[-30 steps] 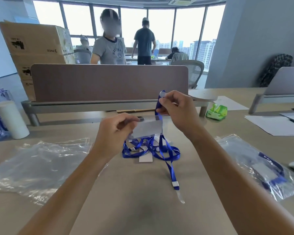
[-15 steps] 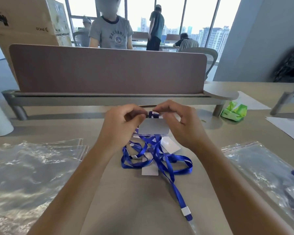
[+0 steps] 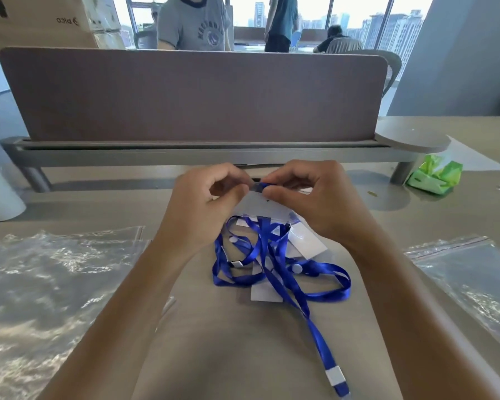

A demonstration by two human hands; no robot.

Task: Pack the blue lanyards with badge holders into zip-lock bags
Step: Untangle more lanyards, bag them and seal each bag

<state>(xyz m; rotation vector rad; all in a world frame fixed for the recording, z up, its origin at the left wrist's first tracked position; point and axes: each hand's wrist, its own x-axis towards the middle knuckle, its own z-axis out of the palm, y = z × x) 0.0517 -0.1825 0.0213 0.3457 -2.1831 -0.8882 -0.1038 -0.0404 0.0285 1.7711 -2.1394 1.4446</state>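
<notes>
Lowered toward the beige tabletop (image 3: pixel 243 356) since before, your left hand (image 3: pixel 205 209) and right hand (image 3: pixel 312 203) pinch the clear plastic badge holder (image 3: pixel 267 204) at its top clip, above the tangled blue ribbon lanyards (image 3: pixel 272 255); steady the clip, gather the strap, then bag.

Blue lanyards (image 3: pixel 274 261) w/ badge holders (image 3: pixel 264 293) tangled between zip-lock bags (image 3: pixel 49 284).

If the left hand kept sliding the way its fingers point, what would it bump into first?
The left hand points rightward, so it would most likely meet the right hand first. Their fingertips are almost together already, both pinching the top of the badge holder and its blue lanyard.
</notes>
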